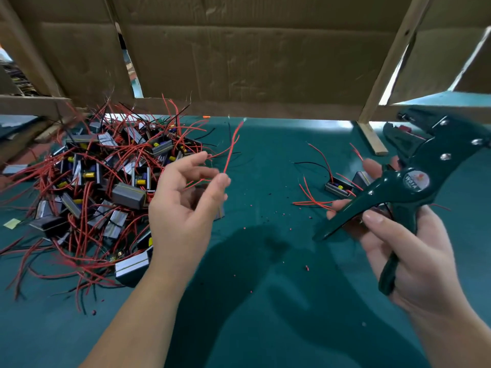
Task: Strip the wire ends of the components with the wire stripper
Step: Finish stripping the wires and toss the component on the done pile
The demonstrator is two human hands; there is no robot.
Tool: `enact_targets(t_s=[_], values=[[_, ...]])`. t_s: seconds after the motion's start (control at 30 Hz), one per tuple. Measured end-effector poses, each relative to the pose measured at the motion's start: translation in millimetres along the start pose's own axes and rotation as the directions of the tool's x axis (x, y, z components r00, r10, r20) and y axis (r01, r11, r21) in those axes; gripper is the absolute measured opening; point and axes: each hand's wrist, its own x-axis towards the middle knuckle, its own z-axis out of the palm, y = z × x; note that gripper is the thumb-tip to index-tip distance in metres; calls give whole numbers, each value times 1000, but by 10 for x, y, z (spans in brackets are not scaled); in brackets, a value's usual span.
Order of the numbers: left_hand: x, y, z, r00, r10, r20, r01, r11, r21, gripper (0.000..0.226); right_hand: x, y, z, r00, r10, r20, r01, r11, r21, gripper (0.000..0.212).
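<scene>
- Wire stripper [414,181]: dark green painted metal, pistol-shaped, silver rivets; its round red-and-white sticker carries letters too skewed to read; toothed jaws gape apart, raised at the right over the mat.
- Right hand [414,251] wraps both handles.
- Left hand [186,203]: palm up, fingers loosely curled about a thin red wire [232,147]; whether they pinch it is too blurred to tell.
- Components [106,181]: grey rectangular blocks with yellow cylinders, heaped at the left in tangled red and black leads; a few more components [337,187] lie by the stripper.
- Smooth teal mat [265,301], flecked with red crumbs [307,268]; creased cardboard [239,62] behind.
</scene>
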Motion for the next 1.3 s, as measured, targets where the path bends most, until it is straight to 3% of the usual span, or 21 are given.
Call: enact_targets(t_s=[0.07,0.13,0.2,0.27,0.47,0.6,0.73,0.83,0.93,1.0,1.07,1.2,1.3], values=[[8,37,47,973,-231,-6,216,920,-327,27,-21,-7,0,999,-6,-42,1,994,-112,54],[37,45,77,898,-436,60,401,753,-522,32,-48,-15,13,1000,-18,-23,14,983,-182,64],[55,32,74,829,-547,115,504,642,-578,26,-73,-15,27,999,-21,28,26,981,-191,65],[66,10,47,789,-599,138,563,615,-552,24,-84,-9,49,995,28,93,-16,992,-127,60],[50,13,55,779,-568,264,624,664,-412,34,-104,-16,115,910,318,267,-373,908,189,57],[9,-20,83,783,-535,318,621,696,-360,16,-64,-39,141,819,505,271,-550,826,122,68],[21,-41,77,761,-566,317,647,694,-315,12,-60,27,154,734,648,204,-674,732,102,52],[40,-42,63,767,-579,275,640,718,-275,13,-37,63,186,769,632,100,-640,757,132,52],[39,-30,57,788,-559,258,613,753,-240,14,-18,97,138,842,530,-106,-539,834,-113,52],[30,-32,55,788,-556,266,612,756,-233,19,-14,80,86,876,462,-141,-482,844,-233,47],[19,-44,53,789,-550,273,608,761,-226,21,-9,26,66,911,406,-70,-411,879,-241,39],[8,-65,47,806,-515,291,573,801,-171,16,-22,-120,42,954,256,154,-250,967,-55,43],[2,-66,44,828,-492,268,540,829,-146,15,-19,-211,1,908,236,345,-298,944,140,57]])
